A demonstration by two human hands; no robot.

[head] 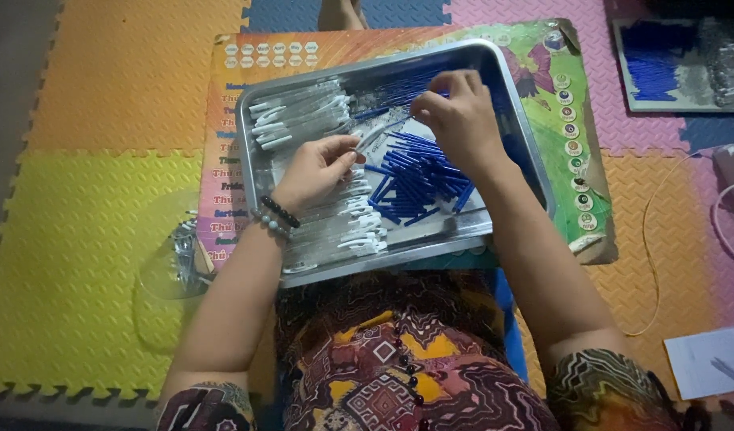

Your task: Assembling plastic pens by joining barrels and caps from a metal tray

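A metal tray point(526, 136) rests on my lap over a colourful board point(578, 88). Inside it lie a heap of short blue tubes point(419, 179) on the right and rows of clear white-tipped pen barrels point(299, 116) on the left and front. My left hand point(319, 169), with bead bracelets at the wrist, pinches one clear pen barrel point(373, 136) by its lower end. My right hand point(456, 112) hovers over the blue heap and pinches the barrel's upper end with closed fingers; whether it also holds a blue tube is hidden.
Foam puzzle mats in yellow, orange, pink and blue cover the floor. A clear plastic bag point(171, 259) with more parts lies to the left. A second tray point(678, 64) with blue and clear pieces sits at top right. Thin cords point(650, 239) and a paper point(706, 363) lie right.
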